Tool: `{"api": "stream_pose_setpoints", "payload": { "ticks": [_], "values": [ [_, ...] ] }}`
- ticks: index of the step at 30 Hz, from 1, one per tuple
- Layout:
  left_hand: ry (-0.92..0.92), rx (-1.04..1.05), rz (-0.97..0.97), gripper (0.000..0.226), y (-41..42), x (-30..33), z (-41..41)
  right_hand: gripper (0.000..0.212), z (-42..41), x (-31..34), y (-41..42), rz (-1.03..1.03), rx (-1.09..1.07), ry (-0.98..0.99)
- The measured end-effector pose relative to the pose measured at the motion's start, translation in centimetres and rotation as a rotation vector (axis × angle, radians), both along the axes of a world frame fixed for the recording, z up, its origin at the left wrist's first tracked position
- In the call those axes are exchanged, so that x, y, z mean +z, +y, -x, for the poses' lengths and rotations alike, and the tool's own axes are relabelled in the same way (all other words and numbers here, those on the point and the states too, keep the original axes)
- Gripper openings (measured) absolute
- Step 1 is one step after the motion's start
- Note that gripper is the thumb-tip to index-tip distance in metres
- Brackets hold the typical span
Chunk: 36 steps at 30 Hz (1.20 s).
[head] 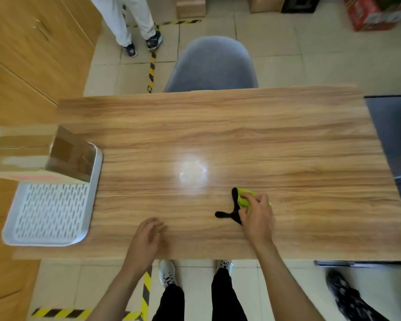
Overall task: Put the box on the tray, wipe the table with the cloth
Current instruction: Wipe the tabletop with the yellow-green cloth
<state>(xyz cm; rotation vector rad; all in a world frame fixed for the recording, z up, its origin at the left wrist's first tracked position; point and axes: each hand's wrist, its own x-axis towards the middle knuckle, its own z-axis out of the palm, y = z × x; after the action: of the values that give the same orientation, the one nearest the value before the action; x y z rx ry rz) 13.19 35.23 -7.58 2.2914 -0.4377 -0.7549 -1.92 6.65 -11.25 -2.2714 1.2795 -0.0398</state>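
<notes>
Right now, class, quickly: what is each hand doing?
Left hand: open, empty, fingers spread just over the table.
Right hand: closed on the green and black cloth, pressing it to the table.

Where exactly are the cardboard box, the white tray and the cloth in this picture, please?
cardboard box (21, 154): head view, its top face.
white tray (51, 214): head view, its bare slotted floor.
cloth (243, 199): head view, the green part beside the right hand (257, 214).
</notes>
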Motion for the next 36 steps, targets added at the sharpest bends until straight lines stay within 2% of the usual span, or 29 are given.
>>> {"api": "stream_pose_setpoints", "payload": {
  "ticks": [4,9,14,18,22,27,31,36],
  "values": [
    [0.028,0.054,0.034,0.029,-2.5,0.2,1.8,0.043,-4.3,-0.2,-4.6,-0.026,-0.011,-0.044],
    [0.041,0.066,0.080,0.030,-3.4,0.2,3.3,0.044,-13.5,-0.6,-6.9,0.025,0.135,-0.116],
    [0.037,0.165,0.026,0.033,-2.2,-0.3,3.5,0.047,-18.7,-0.7,-4.5,0.112,0.265,-0.008],
    [0.057,0.153,0.009,0.033,-1.4,0.0,3.6,0.039,-16.7,-0.3,-2.9,0.067,0.388,0.018],
    [0.046,0.151,0.004,0.035,-1.9,1.0,3.5,0.047,-13.7,0.5,-0.3,-0.037,0.474,0.089],
    [0.047,0.163,0.065,0.033,-3.6,2.9,3.5,0.046,-8.8,1.6,2.8,-0.175,0.558,0.145],
    [0.100,0.146,0.126,0.029,-4.7,4.2,3.7,0.047,-5.1,1.9,4.5,-0.274,0.584,0.171],
    [0.181,0.102,0.127,0.031,-5.7,5.6,3.8,0.037,-2.4,3.9,4.3,-0.391,0.636,0.225]
  ]
}}
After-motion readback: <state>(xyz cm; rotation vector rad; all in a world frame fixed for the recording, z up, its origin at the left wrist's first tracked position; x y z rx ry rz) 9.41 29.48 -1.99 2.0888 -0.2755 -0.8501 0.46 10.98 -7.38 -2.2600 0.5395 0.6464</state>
